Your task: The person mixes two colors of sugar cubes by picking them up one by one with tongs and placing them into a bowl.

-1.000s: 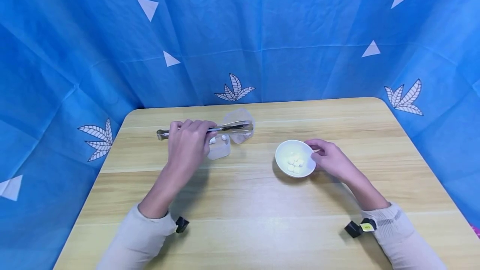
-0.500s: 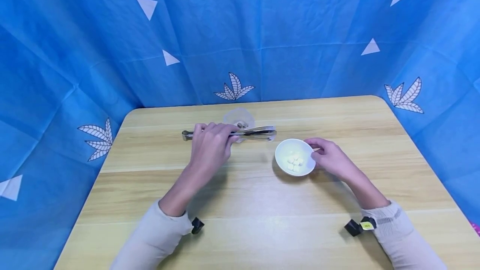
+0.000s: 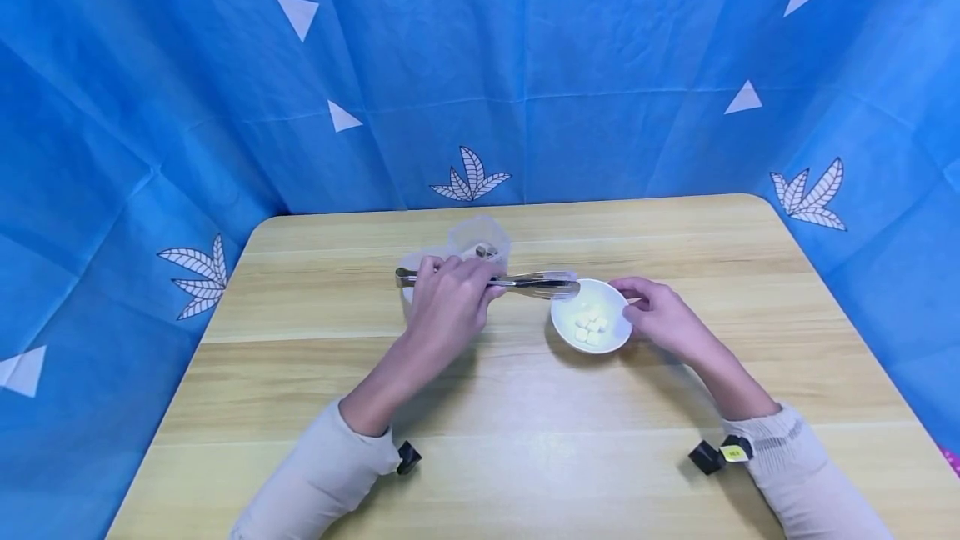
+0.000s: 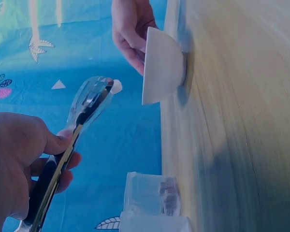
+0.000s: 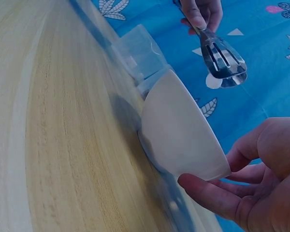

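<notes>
My left hand (image 3: 447,302) grips a pair of metal tongs (image 4: 55,174) by the middle of its arms. The slotted heads pinch a small white lump (image 5: 213,81), seen at their tips in both wrist views. In the head view the heads overlap the far left rim of a white bowl (image 5: 179,130); the wrist views show them held above rim level. Several white cube-like pieces (image 3: 591,327) lie inside the bowl, which stands upright on the table. Thumb and fingers of my right hand (image 3: 663,322) hold the bowl by its right side.
Behind my left hand stand two clear plastic containers, one farther back (image 3: 480,230) with dark pieces inside, the other (image 3: 412,260) partly hidden by that hand. The wooden table (image 3: 525,457) ends at a blue patterned curtain (image 3: 630,65).
My left hand has carried the tongs rightward from over the clear containers to the bowl's rim. My right hand and the bowl have stayed in place.
</notes>
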The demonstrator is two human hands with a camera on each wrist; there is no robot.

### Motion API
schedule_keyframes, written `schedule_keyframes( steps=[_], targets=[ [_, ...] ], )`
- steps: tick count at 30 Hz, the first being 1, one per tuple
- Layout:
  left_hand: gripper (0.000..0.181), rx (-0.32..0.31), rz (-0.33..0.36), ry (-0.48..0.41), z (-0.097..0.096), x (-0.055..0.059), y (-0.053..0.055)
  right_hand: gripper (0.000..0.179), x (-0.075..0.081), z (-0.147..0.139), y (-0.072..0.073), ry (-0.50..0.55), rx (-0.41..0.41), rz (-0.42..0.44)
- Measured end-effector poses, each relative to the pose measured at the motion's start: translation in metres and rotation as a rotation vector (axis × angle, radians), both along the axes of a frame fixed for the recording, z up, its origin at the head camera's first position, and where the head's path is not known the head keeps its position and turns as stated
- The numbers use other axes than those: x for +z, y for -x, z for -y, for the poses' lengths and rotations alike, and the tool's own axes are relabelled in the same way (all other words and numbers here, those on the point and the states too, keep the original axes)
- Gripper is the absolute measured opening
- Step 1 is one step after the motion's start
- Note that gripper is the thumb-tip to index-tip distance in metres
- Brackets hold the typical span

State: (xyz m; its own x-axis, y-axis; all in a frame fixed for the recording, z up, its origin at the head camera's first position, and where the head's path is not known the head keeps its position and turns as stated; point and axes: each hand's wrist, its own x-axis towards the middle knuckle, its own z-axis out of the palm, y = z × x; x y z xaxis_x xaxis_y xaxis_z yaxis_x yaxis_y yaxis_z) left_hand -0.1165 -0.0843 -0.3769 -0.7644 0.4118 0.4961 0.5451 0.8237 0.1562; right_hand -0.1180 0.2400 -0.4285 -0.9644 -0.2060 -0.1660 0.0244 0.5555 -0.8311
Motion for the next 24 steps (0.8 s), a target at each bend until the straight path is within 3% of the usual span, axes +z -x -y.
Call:
schedule_keyframes(
  steps=[10,24],
  targets=[
    [0.023,0.017,0.026,-0.021,0.006,0.004,0.003,0.048,0.000,-0.001,0.000,-0.006,0.000,-0.002],
    [0.020,0.108,0.001,-0.092,0.059,0.014,0.013,0.045,0.002,0.001,-0.002,-0.038,-0.011,0.001]
  ],
)
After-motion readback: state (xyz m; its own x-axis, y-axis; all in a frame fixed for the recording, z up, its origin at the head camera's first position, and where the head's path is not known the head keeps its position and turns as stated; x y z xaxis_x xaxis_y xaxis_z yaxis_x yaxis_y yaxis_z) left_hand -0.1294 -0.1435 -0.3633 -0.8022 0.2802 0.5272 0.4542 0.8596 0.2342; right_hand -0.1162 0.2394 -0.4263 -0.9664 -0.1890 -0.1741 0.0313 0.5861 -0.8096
